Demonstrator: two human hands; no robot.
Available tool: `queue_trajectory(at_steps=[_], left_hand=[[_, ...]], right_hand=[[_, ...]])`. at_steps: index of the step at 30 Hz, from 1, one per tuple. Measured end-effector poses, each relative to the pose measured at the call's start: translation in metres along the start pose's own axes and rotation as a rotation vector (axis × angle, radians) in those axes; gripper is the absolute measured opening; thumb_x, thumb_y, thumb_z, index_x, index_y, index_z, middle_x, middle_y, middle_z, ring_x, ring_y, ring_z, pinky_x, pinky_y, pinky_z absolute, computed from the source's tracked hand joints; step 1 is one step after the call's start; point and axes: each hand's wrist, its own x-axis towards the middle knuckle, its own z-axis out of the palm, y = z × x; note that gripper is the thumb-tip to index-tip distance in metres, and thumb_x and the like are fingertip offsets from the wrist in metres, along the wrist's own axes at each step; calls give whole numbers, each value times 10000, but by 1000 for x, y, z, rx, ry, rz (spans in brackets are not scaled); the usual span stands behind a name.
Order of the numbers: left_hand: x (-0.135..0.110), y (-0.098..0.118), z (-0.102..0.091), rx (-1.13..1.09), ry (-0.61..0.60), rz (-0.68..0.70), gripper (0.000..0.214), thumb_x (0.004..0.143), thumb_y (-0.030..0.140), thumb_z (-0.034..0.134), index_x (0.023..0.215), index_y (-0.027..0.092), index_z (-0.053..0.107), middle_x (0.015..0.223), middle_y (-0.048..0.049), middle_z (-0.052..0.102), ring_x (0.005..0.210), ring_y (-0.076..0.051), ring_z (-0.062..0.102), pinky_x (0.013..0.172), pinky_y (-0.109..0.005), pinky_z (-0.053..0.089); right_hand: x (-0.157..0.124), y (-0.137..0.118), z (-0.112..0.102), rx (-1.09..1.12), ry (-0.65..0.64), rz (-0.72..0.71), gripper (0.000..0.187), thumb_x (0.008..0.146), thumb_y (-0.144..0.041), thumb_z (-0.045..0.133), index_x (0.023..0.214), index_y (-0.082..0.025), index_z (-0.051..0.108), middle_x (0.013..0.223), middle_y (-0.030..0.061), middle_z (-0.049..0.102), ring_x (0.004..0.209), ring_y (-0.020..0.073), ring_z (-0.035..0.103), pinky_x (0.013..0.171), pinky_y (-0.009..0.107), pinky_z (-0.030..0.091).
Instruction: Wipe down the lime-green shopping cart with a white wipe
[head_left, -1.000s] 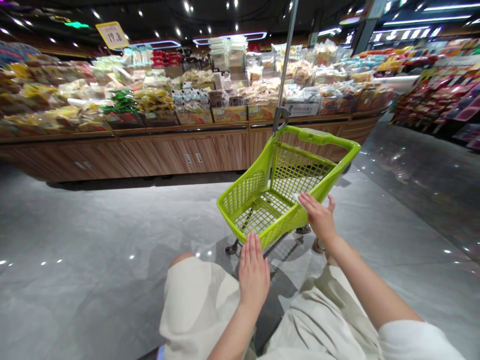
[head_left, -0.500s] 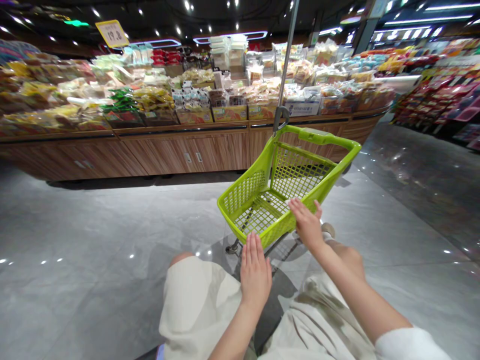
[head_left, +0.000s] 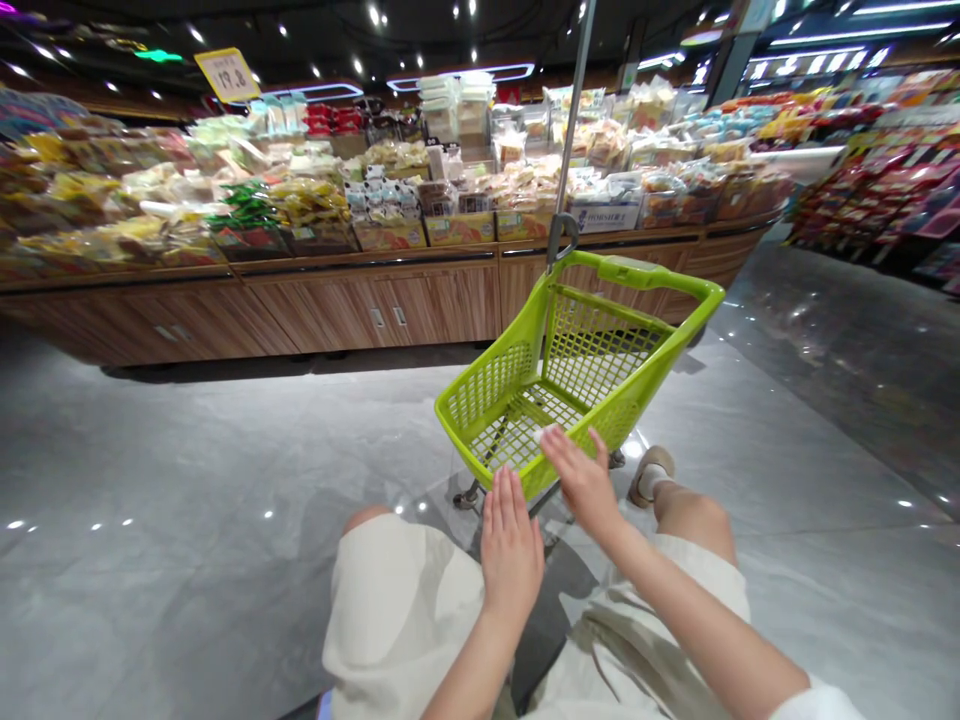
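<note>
The green shopping cart (head_left: 651, 368) stands upright on the floor (head_left: 225, 470) just beyond the person's knees, within easy reach of both hands. The left hand (head_left: 512, 550) lies flat, its fingers straight and together, tips at the basket's near corner and curled round nothing, perhaps to steady it. The right hand (head_left: 587, 487) is at the near side of the rim, fingers extended and thumb apart, with a white scrap (head_left: 548, 433) (tissue or cloth, probably) by the fingertips; whether they grip it, I cannot tell. Behind, packaged foods (head_left: 386, 215) line the wooden bench (head_left: 442, 300), presumably grouped for browsing.
</note>
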Motion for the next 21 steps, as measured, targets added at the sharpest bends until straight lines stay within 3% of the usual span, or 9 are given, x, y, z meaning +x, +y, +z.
queue_trajectory(at_steps=[2, 4, 6, 8, 10, 13, 17, 19, 21], left_hand=[[0, -2, -1, 10, -12, 7, 835, 883, 173, 501, 1529, 43, -11, 1583, -206, 249, 1481, -290, 189, 1184, -462, 297], [0, -5, -2, 11, -22, 21, 816, 892, 174, 488, 1532, 53, -4, 1584, -198, 250, 1480, -285, 192, 1182, -457, 302], [-1, -7, -3, 0, -20, 26, 791, 910, 193, 469, 1536, 68, 1, 1588, -194, 243, 1479, -283, 198, 1176, -459, 314], [-1, -7, -3, -18, -9, 23, 784, 920, 210, 461, 1537, 78, -4, 1588, -196, 240, 1476, -286, 205, 1169, -466, 323], [0, -4, -2, -33, 2, 18, 782, 925, 222, 455, 1537, 77, -12, 1588, -197, 240, 1476, -288, 205, 1166, -471, 326], [0, -1, -1, -43, 10, 7, 781, 924, 213, 448, 1536, 70, -16, 1587, -202, 238, 1478, -292, 198, 1163, -475, 327], [1, -2, -1, -34, 6, 13, 842, 868, 157, 490, 1535, 63, -15, 1574, -202, 276, 1470, -293, 226, 1173, -464, 313], [0, -4, 0, -31, -3, 21, 862, 845, 135, 502, 1536, 62, -9, 1571, -200, 287, 1471, -287, 224, 1179, -455, 305], [0, -5, -1, -28, -6, 27, 840, 863, 143, 493, 1536, 63, -3, 1571, -201, 286, 1475, -284, 213, 1177, -455, 307]], right_hand=[[-6, -23, 3, 55, -65, -201, 591, 878, -63, 375, 1436, -251, 426, 1401, 62, 561, 1345, 152, 462, 1196, 430, 99], [-6, -12, 0, 53, -105, -282, 607, 877, -60, 368, 1443, -273, 415, 1390, 46, 573, 1338, 146, 469, 1194, 439, 102], [0, 24, -9, -11, -90, -191, 687, 831, -14, 359, 1463, -283, 383, 1380, 49, 583, 1316, 161, 496, 1188, 477, 80], [8, 60, -16, -110, -34, -10, 749, 784, -3, 387, 1478, -283, 356, 1395, 62, 569, 1313, 197, 502, 1177, 522, 58], [12, 71, -17, -154, 7, 124, 783, 758, -2, 411, 1488, -276, 336, 1412, 75, 550, 1327, 222, 487, 1168, 551, 49], [6, 30, -7, -54, 9, 121, 761, 778, 0, 389, 1491, -257, 331, 1420, 85, 539, 1341, 204, 472, 1180, 526, 50], [-12, -43, 8, 113, -46, -90, 586, 896, -81, 367, 1462, -233, 386, 1417, 80, 540, 1362, 158, 441, 1204, 452, 25], [-15, -51, 10, 125, -54, -146, 527, 933, -125, 377, 1447, -235, 408, 1405, 71, 552, 1364, 147, 436, 1207, 438, -4], [-14, -39, 8, 108, -63, -204, 513, 949, -138, 381, 1449, -250, 402, 1398, 56, 560, 1365, 137, 433, 1205, 437, -34]])
